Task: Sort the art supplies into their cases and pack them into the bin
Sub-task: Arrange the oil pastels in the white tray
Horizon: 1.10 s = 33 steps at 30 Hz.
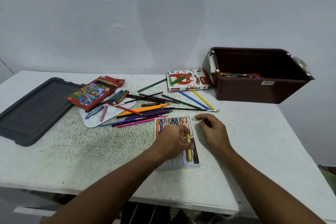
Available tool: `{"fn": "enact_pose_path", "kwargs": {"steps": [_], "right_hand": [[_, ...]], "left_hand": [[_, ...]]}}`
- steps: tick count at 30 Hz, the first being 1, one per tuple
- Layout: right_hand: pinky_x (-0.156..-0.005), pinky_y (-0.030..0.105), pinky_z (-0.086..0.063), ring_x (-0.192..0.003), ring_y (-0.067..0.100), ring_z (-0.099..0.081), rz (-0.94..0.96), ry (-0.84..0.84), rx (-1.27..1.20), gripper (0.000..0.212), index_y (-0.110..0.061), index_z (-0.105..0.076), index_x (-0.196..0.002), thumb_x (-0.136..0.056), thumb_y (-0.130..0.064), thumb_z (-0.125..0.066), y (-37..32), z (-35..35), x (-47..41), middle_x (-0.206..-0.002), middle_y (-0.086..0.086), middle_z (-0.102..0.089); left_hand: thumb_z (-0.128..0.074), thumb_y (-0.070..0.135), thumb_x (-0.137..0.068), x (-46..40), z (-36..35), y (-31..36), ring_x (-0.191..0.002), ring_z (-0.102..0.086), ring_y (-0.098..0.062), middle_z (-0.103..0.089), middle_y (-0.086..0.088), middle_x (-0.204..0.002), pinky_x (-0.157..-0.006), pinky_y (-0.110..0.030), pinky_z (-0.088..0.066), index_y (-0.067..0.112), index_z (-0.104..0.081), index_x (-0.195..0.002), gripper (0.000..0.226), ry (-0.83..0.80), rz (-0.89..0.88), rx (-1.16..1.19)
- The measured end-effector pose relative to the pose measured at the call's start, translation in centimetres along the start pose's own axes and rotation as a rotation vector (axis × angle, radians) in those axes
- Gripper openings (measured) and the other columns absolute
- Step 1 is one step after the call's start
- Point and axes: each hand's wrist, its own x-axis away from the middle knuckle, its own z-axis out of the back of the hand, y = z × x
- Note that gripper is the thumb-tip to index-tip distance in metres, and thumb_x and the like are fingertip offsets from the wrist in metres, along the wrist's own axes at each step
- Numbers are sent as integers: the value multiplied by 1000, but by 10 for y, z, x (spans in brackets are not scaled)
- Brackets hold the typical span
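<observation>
White pastel tray lies open on the tabletop, near front-center; far row full of upright-lying oil pastels, mixed colours. Yellow pastel and a brown one sit side by side at tray's right end. Oil pastels box, white w/ red art, flat farther back. Red pencil case at left, tilted. Loose coloured pencils and brushes scattered between. Brown bin at right rear, open, a box inside.

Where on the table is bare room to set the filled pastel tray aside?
Bare tabletop lies right of the right hand, in front of the brown bin, and along the near edge left of the pastel tray. The middle, between grey lid and oil pastels box, is crowded with pencils.
</observation>
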Motion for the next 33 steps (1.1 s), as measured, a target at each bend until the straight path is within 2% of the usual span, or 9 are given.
{"fn": "enact_pose_path", "kwargs": {"steps": [5,10,15,19,23,26,30,33], "right_hand": [[-85,26,-49,-98,4,-60,5,4,3,26,-21,-70,-96,-93,-2,-54,2,0,0,-101,-9,-68],[-82,22,-48,-95,1,-60,6,5,17,26,-20,-71,-95,-91,-1,-54,1,0,0,-100,-9,-68],[-79,16,-45,-93,-1,-60,13,-10,28,26,-20,-71,-94,-90,1,-55,0,0,1,-99,-10,-68],[-81,20,-48,-93,5,-61,38,-16,40,27,-20,-71,-93,-89,2,-55,1,0,0,-97,-8,-69],[-80,22,-50,-91,6,-61,33,-17,43,27,-22,-70,-93,-89,1,-56,1,0,1,-97,-8,-68],[-80,23,-50,-91,8,-62,34,-16,45,26,-21,-70,-94,-89,1,-56,0,0,1,-97,-8,-68],[-81,22,-50,-92,5,-61,39,-14,67,25,-20,-70,-94,-89,-1,-55,1,0,1,-97,-8,-68],[-81,23,-49,-92,5,-61,41,-18,81,24,-20,-70,-94,-89,-2,-56,1,-1,0,-97,-8,-68]], "left_hand": [[-79,19,-77,-1,-2,-1,-80,-71,-15,-75,-8,-86,-76,-31,-56,8,-67,-112,39,-23,13,-19],[-72,10,-83,-1,-1,-4,-70,-68,-1,-75,-6,-81,-66,-10,-48,5,-67,-113,31,-41,-9,-36],[-74,11,-82,-3,-4,-6,-66,-65,4,-76,-2,-81,-61,-5,-44,8,-67,-113,32,-66,-5,-47],[-75,9,-81,-6,-4,-9,-58,-59,12,-75,0,-78,-59,-8,-46,11,-67,-109,29,-90,0,-37],[-79,9,-77,-9,-3,-10,-60,-63,7,-73,6,-74,-58,-12,-49,13,-68,-102,28,-107,22,-24],[-81,8,-74,-11,-2,-10,-54,-60,10,-73,6,-72,-56,-11,-48,18,-64,-93,27,-107,26,-5],[-82,9,-72,-10,3,-9,-63,-67,-5,-73,2,-72,-63,-28,-56,21,-62,-84,27,-137,44,26],[-75,8,-80,-13,16,-11,-61,-68,-9,-71,4,-67,-59,-26,-56,15,-66,-86,13,-127,84,135]]}}
